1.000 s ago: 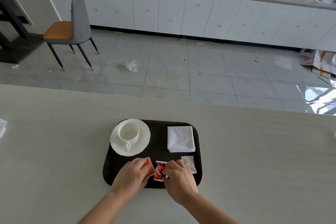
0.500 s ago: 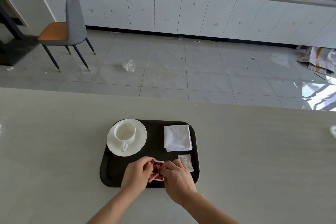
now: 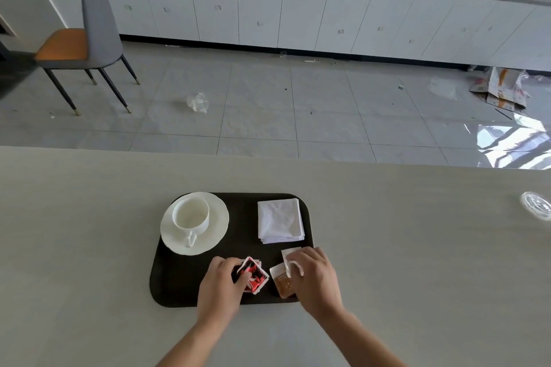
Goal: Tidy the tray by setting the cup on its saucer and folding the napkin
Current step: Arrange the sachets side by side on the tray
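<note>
A black tray (image 3: 238, 208) lies on the pale table. On its far left a white cup (image 3: 190, 216) stands upright on its white saucer (image 3: 217, 232), handle toward me. A folded white napkin (image 3: 280, 220) rests at the tray's far right. At the near edge my left hand (image 3: 219, 286) holds a stack of red-and-white packets (image 3: 253, 274). My right hand (image 3: 313, 274) grips a white packet (image 3: 287, 253) and a brown packet (image 3: 281, 281) just right of the red ones.
A clear round lid (image 3: 536, 205) lies on the table at the far right. Beyond the table's far edge are a tiled floor with a crumpled plastic bag (image 3: 197, 102), a grey-and-orange chair (image 3: 86, 39) at left, and white cabinets (image 3: 298, 12).
My right hand left the red packets and shifted right onto the white and brown packets. My left hand keeps the red packets, gathered into a stack.
</note>
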`<action>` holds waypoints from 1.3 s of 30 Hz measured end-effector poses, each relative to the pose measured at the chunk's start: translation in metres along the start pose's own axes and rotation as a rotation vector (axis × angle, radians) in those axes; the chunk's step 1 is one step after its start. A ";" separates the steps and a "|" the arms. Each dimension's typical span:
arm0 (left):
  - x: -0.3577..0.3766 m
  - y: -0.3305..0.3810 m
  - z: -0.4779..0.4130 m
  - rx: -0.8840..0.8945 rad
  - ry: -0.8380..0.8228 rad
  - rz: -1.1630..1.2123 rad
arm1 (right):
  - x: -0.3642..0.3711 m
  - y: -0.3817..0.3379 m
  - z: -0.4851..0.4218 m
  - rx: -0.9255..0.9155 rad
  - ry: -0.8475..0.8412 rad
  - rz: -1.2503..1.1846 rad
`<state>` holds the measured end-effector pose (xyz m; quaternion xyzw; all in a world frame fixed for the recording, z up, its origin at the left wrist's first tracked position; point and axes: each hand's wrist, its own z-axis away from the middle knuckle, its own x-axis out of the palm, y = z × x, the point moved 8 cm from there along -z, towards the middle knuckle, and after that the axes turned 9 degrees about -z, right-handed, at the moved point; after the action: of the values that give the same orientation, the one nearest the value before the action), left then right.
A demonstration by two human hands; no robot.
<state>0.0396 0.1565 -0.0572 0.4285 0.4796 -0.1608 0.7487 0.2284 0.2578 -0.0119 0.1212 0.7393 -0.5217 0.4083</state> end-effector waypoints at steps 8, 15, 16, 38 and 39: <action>-0.004 0.002 -0.005 0.007 0.064 -0.021 | 0.005 0.025 0.007 -0.007 -0.270 0.291; 0.003 0.005 0.010 0.140 0.044 -0.070 | 0.005 0.013 0.014 -0.102 -0.243 0.245; 0.003 0.005 0.010 0.151 0.035 -0.078 | 0.003 0.010 0.016 -0.131 -0.220 0.225; 0.007 0.005 0.012 0.181 -0.039 -0.117 | 0.011 0.024 -0.004 0.182 -0.207 -0.028; 0.007 0.005 0.012 0.176 -0.037 -0.115 | 0.009 0.024 -0.004 0.157 -0.184 -0.006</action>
<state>0.0531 0.1507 -0.0589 0.4612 0.4734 -0.2529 0.7065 0.2350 0.2695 -0.0340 0.1021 0.6557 -0.5882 0.4622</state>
